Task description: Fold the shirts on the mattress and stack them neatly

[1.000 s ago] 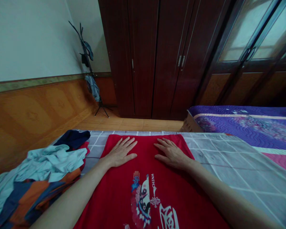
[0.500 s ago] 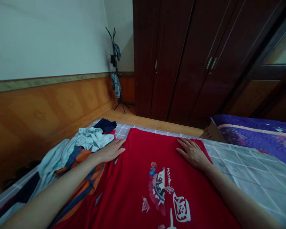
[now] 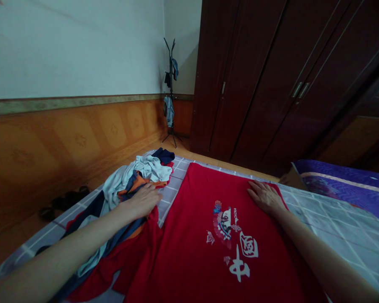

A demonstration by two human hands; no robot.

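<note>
A red T-shirt [image 3: 189, 235] lies spread on the bed, with white characters, the word CHINA and a colourful printed figure on its front. My right hand [image 3: 267, 198] rests on the shirt near its far right corner, fingers stretched out and flat. Left of the shirt, my left hand [image 3: 144, 200] is laid over a heap of clothes, its fingers extended. Orange-and-blue cloth [image 3: 137, 185] lies just beyond that hand, and a fold of red fabric [image 3: 152, 216] shows under its near side. Pale blue-grey cloth [image 3: 121, 179] forms much of the heap.
A checked grey sheet [image 3: 331, 227] covers the bed. Dark shoes [image 3: 65, 201] stand on the floor at left. Beyond the bed are a coat rack [image 3: 171, 88] and a dark wardrobe [image 3: 249, 84]. Purple quilted bedding [image 3: 350, 179] is at right.
The view has shifted left. My left hand has moved from the shirt's left edge onto the heap, and a strip of sheet now shows between them. My right hand stays on the shirt.
</note>
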